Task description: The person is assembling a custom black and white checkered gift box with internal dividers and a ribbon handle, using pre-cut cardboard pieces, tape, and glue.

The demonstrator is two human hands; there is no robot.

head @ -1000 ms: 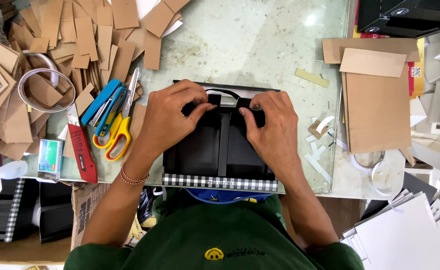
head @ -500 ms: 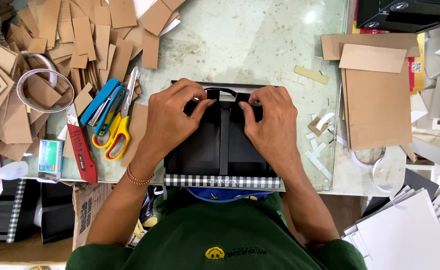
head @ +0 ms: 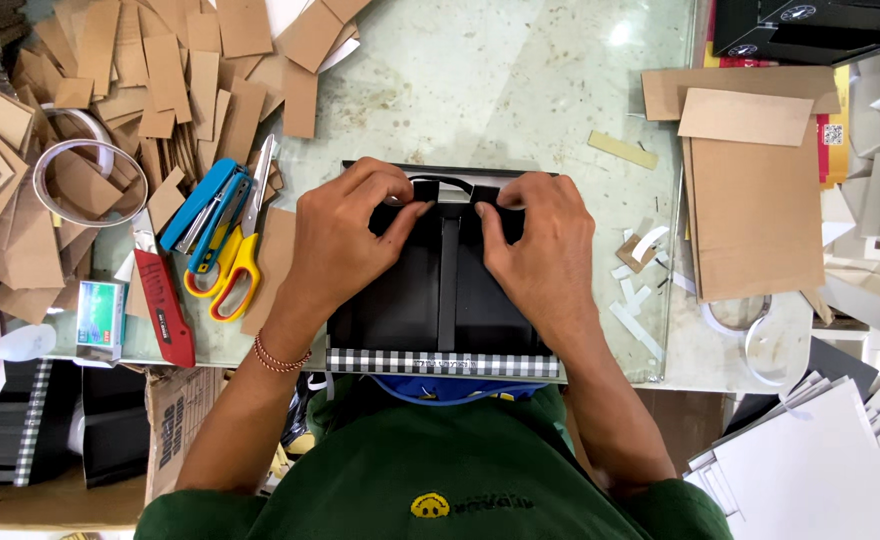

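Note:
A black paper bag [head: 430, 300] with a black-and-white checked edge lies flat on the glass table [head: 520, 90] in front of me. My left hand [head: 345, 240] and my right hand [head: 535, 245] both rest on the bag's far end. Thumbs and forefingers pinch a black ribbon handle [head: 445, 183] that arches across the bag's top edge. A red thread bracelet sits on my left wrist.
Left of the bag lie yellow-handled scissors [head: 230, 270], a blue stapler [head: 200, 205], a red utility knife [head: 165, 310], a staple box [head: 100, 318] and a tape roll [head: 90, 160] among several brown card pieces. Brown card sheets [head: 750, 200] lie to the right, white sheets [head: 810, 470] lower right.
Both hands have slid slightly toward the bag's far edge, and their fingertips have closed in on the ribbon handle. The bag stays in place.

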